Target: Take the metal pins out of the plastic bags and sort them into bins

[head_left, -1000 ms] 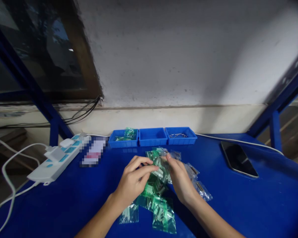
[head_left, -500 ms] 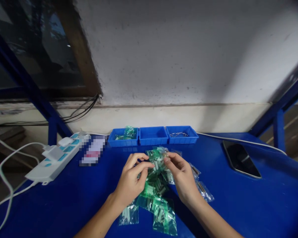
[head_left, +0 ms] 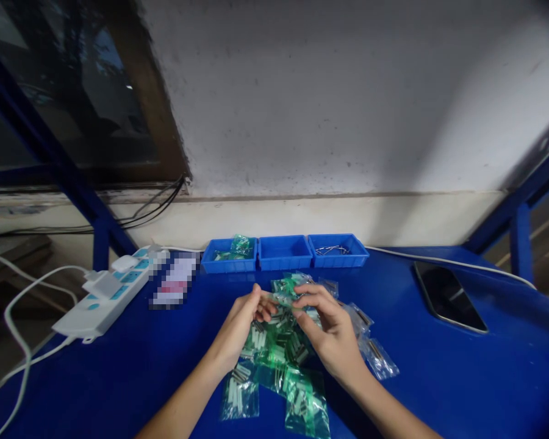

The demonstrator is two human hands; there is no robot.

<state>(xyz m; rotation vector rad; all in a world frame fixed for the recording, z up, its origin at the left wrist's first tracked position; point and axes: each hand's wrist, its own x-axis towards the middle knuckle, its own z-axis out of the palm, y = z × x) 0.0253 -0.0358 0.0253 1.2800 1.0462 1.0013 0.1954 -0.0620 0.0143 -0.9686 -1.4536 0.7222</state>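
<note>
A small see-through bag with a green tint (head_left: 283, 299) is stretched between my two hands above a heap of similar bags. My left hand (head_left: 240, 323) has its thumb on top and fingers curled beneath, closed on the bag's left end. With thumb and fingertips, my right hand (head_left: 327, 326) pinches the right end. Below them on the blue table lie several green-tinted bags (head_left: 304, 402) holding white and metal pieces. One clear bag (head_left: 240, 396) lies at the near left, and another with metal pins (head_left: 379, 356) lies right of my right hand.
Three blue bins stand in a row at the back: the left bin (head_left: 229, 266) holds green bags, the middle bin (head_left: 283, 263) shows a bare floor, the right bin (head_left: 341, 261) holds thin metal pieces. A power strip (head_left: 91, 314) sits left, a phone (head_left: 449, 297) right.
My left hand has turned, its thumb now up and fingers curled under. The bag between my hands has tipped flatter, and my right fingers have spread over its edge. The view shifted slightly.
</note>
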